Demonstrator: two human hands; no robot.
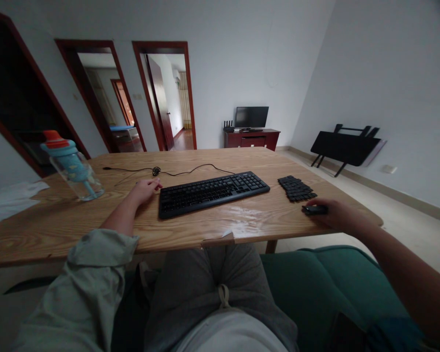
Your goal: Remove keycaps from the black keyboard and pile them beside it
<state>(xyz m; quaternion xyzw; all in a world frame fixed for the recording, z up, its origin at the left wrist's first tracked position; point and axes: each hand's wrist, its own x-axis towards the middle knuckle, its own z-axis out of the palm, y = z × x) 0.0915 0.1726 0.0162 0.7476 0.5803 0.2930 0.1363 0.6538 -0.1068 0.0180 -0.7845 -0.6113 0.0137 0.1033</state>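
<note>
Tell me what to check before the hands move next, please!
1. Keyboard lies flat on the table: ok.
2. Left hand rests at the keyboard's left end, holding nothing: ok.
3. Right hand has a grip on the small black thing: ok.
4. Loose black keys lie fully on the table: ok.
5. Bottle stands apart from the keyboard: ok.
6. Cable plugged in: cannot tell.

The left arm is stretched forward, its sleeve rolled up to the elbow, and the left hand (145,189) is laid palm down with the fingers loosely bent and nothing gripped. The right arm is extended out to the right, bare, and the right hand (333,213) is lowered with its fingers curled closed at the tips.
</note>
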